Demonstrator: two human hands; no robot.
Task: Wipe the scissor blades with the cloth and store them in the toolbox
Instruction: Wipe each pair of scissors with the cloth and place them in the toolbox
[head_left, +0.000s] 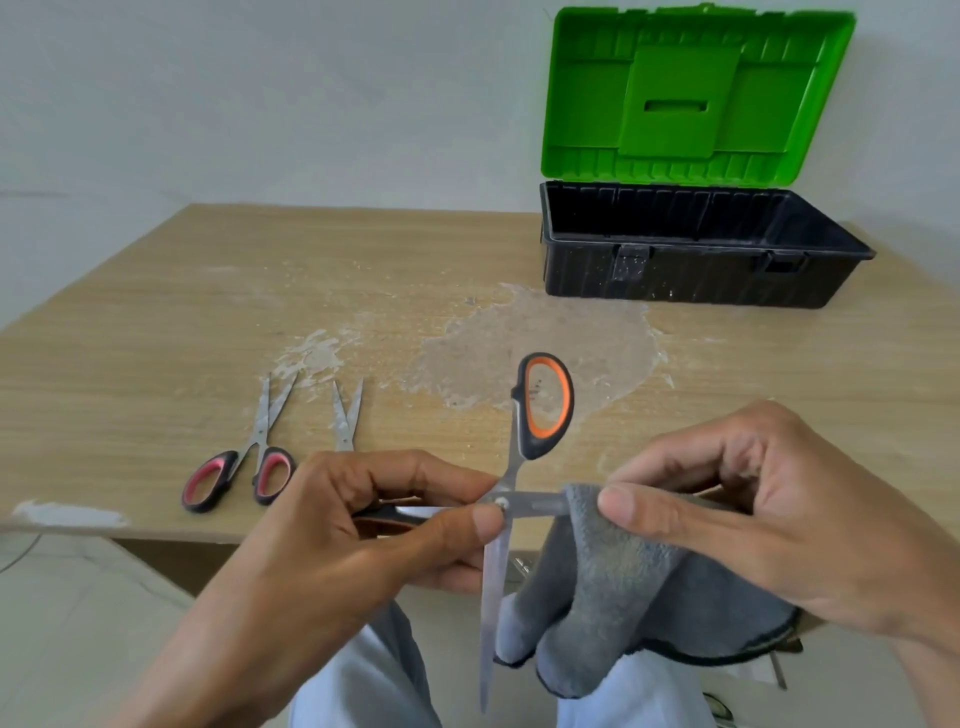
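The open toolbox (701, 270) is sitting far back on the tabletop (156, 338), ahead and rightward, nearer the right hand (753, 499), which is pinching the grey cloth (623, 597) round the rightward-pointing blade of the splayed orange-handled scissors (540, 504). The left hand (363, 535) is gripping what seems to be their half-hidden handle.

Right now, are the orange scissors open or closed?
Open. The orange scissors have blades spread wide: one points down, the other runs sideways into the grey cloth.

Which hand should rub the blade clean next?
Probably the right hand: it pinches the grey cloth around one blade of the orange scissors, while the left hand steadies them at the pivot.
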